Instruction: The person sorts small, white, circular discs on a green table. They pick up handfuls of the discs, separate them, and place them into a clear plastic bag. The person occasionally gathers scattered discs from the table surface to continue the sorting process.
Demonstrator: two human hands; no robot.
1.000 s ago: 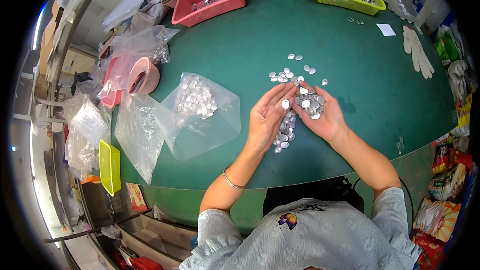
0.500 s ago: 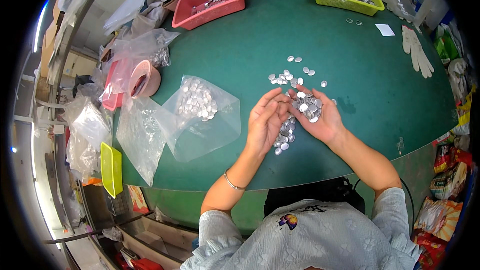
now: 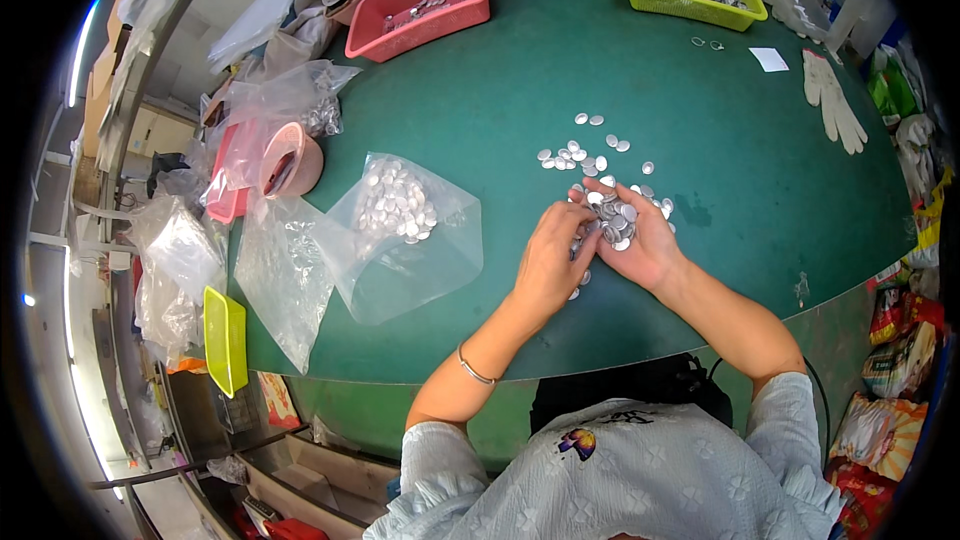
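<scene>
A heap of small, oval, silver metal discs (image 3: 612, 215) rests in my right hand (image 3: 650, 252), its palm turned up and fingers curled round them. Close against it, my left hand (image 3: 545, 252) is bent inward, thumb and fingers closing on several discs at the heap's left edge. Its fingertips are partly hidden. Loose discs (image 3: 570, 155) lie scattered on the green table just beyond my hands, and a few show beneath them. To the left, a clear plastic bag (image 3: 430, 275) lies flat with a pile of similar discs (image 3: 398, 202) at its upper part.
A red basket (image 3: 425, 20) and a yellow-green basket (image 3: 690, 15) with metal pieces stand at the far side. Pink cups (image 3: 292, 162) and plastic bags line the left edge. A white glove (image 3: 833, 105) and a white paper square (image 3: 769, 60) lie at the right.
My left hand has turned over and moved right, its fingers now closing at the discs by my right palm. The right hand stays cupped, and some discs beneath are now covered.
</scene>
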